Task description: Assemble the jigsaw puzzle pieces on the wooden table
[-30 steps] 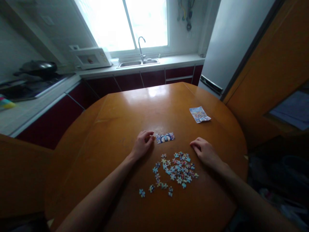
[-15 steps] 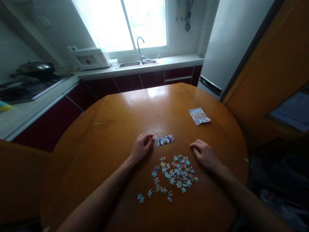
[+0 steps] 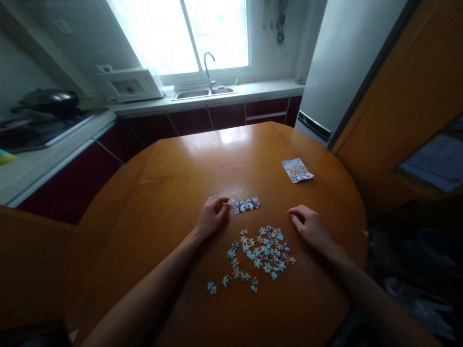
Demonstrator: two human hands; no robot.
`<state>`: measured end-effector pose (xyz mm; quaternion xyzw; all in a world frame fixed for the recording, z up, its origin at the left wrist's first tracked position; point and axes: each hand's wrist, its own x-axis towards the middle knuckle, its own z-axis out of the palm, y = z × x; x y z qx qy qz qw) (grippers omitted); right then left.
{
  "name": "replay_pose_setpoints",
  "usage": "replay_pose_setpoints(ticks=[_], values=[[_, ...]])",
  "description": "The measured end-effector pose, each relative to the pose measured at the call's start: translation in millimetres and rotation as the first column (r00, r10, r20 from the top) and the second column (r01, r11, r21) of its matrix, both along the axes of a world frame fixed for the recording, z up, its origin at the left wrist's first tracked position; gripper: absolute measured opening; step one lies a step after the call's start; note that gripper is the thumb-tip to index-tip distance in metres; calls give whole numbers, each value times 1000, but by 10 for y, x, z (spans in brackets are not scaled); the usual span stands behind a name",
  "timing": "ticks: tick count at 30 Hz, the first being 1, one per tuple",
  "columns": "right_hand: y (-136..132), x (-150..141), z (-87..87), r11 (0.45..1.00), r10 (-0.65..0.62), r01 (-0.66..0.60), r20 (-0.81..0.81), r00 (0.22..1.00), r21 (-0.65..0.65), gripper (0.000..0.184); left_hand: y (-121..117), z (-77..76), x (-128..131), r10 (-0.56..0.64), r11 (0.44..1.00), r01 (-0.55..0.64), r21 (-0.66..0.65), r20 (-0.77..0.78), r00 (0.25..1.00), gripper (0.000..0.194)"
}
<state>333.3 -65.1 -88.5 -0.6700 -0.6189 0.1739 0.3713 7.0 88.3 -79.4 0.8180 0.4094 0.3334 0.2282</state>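
Note:
A partly assembled jigsaw puzzle strip [image 3: 246, 205], blue and white with a cartoon face, lies on the wooden table [image 3: 202, 164]. My left hand [image 3: 211, 214] rests at the strip's left end, fingers bent, with thumb and fingertips slightly apart. Loose jigsaw pieces [image 3: 271, 251] form a pile nearer to me, and several more trail off to its left. Beyond the pile's upper right, my right hand [image 3: 307, 225] lies on the table, fingers curled and tips close together. Anything between those tips is too small to make out.
A creased printed sheet [image 3: 297, 170] lies on the table's far right. Past the table stand a counter with a sink [image 3: 191, 94], a white microwave [image 3: 132, 86] and a stove with a dark pan [image 3: 50, 101]. A refrigerator [image 3: 347, 67] stands at the right.
My right hand's fingers have shifted slightly. My left hand stays by the strip, and the pieces lie as before. The view has tilted a little.

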Motion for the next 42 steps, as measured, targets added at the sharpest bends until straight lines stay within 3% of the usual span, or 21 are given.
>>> replay_pose_setpoints(ticks=[42], values=[[-2,-46,78,1000,5,-4,34,999,-23,18,-8,12,28,4,1000,-4,0,-4,1000,14]])
